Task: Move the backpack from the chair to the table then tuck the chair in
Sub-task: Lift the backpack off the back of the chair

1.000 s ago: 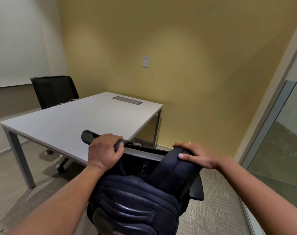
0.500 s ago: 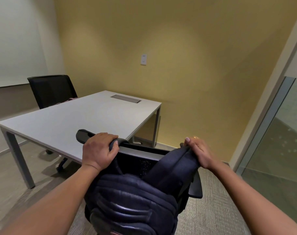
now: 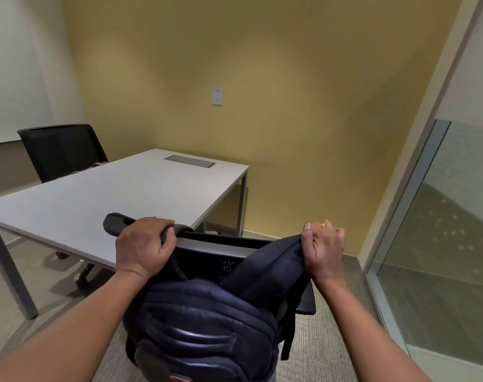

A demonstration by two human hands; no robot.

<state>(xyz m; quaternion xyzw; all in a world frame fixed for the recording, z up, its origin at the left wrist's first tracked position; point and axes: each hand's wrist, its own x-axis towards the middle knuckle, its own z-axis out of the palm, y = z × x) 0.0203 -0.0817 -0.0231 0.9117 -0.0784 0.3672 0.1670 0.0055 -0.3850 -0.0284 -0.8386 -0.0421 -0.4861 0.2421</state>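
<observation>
A dark navy backpack (image 3: 204, 323) hangs low in the middle of the head view, in front of the back of a black chair (image 3: 221, 250). My left hand (image 3: 142, 248) is closed around its left shoulder strap, at the chair back's top edge. My right hand (image 3: 321, 250) grips the right strap and holds it up and out to the right. The chair's seat is hidden behind the backpack. The white table (image 3: 119, 194) stands just beyond the chair, with a grey cable hatch (image 3: 190, 161) at its far end.
A second black chair (image 3: 61, 150) stands at the table's far left side. A yellow wall with a switch plate (image 3: 217, 96) is behind. A glass partition (image 3: 439, 244) runs along the right. The floor is grey carpet.
My right hand went from lying flat on the right strap to gripping it and has lifted it up and to the right. My left hand keeps its grip.
</observation>
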